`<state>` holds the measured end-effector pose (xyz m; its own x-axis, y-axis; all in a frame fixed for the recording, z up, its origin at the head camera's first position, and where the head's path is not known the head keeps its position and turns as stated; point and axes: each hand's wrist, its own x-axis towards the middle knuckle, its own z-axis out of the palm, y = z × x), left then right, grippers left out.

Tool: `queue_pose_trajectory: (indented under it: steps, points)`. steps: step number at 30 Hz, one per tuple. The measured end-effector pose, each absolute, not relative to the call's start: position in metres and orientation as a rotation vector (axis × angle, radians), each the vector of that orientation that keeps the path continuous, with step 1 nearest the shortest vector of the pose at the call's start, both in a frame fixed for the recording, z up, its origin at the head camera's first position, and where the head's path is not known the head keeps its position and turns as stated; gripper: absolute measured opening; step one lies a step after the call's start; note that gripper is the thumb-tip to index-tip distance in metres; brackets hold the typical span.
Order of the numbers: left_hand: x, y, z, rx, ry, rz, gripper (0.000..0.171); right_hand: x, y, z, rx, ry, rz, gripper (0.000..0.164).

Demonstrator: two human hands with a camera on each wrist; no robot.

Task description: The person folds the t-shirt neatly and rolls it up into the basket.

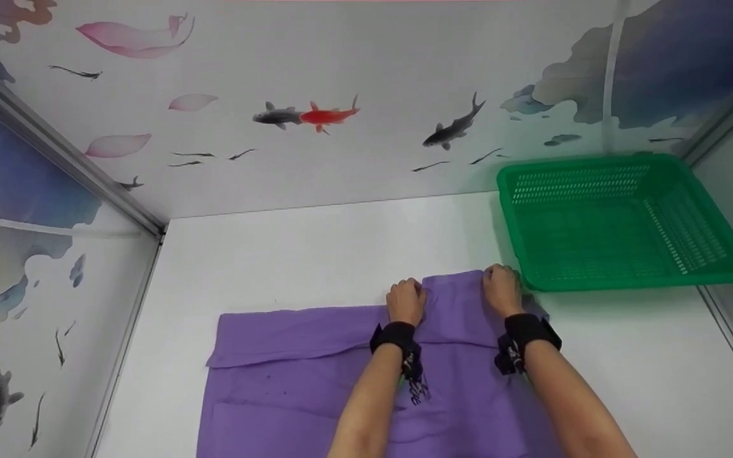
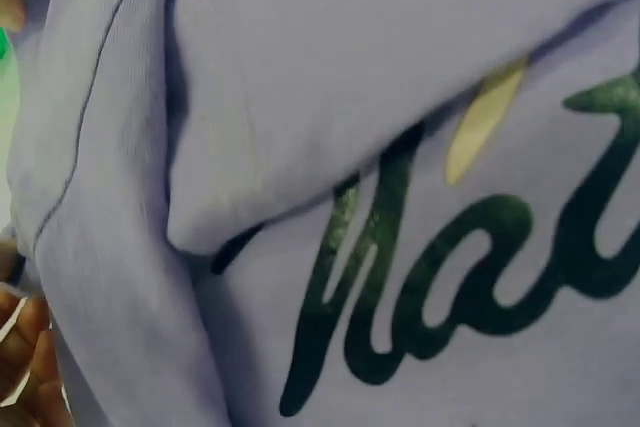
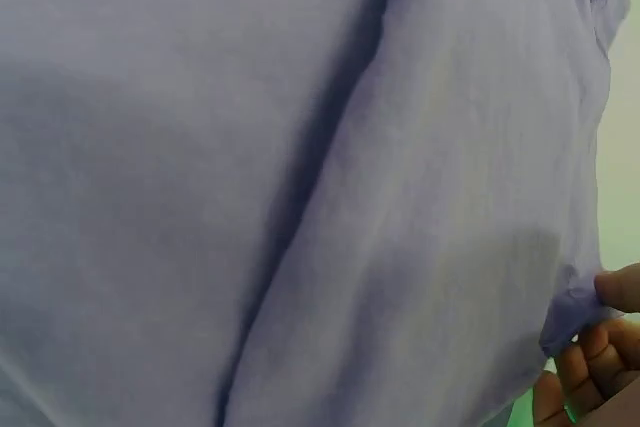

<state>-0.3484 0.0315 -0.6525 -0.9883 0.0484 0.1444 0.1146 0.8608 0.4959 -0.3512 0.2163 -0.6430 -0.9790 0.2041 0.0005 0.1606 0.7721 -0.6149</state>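
Observation:
A purple shirt [image 1: 290, 337] lies on the white table, with a wide folded-over band along its far side. My left hand [image 1: 406, 302] grips the far edge of this band, fingers curled over it. To its right, my right hand [image 1: 503, 289] holds the band's far right corner, near the green basket. Up close in the right wrist view, that thumb and fingers [image 3: 605, 347] pinch the cloth. Dark lettering [image 2: 430, 277] on the shirt shows in the left wrist view, partly covered by a fold. Both wrists wear black straps.
A green plastic basket [image 1: 624, 280] with slotted sides stands at the back right, close beside my right hand. Panels [image 1: 366, 159] painted with fish and petals rise behind and at the sides of the white table [image 1: 315, 254].

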Motion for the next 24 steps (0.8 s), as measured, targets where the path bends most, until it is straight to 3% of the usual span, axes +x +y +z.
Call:
queue_pose_trajectory:
  steps: [9, 14, 24]
  points:
    - [-0.327, 0.024, -0.631, -0.365, -2.858, -1.005, 0.007, -0.304, 0.218, -0.633, -0.027, -2.724, 0.994, 0.010]
    - [-0.313, 0.016, -0.621, -0.533, -2.798, -1.125, 0.018, -0.276, 0.228, -0.622, 0.141, -2.760, 0.967, 0.003]
    - [-0.278, -0.001, -0.611, -0.800, -2.821, -1.230, 0.018, -0.223, 0.238, -0.608, 0.333, -2.792, 1.007, 0.004]
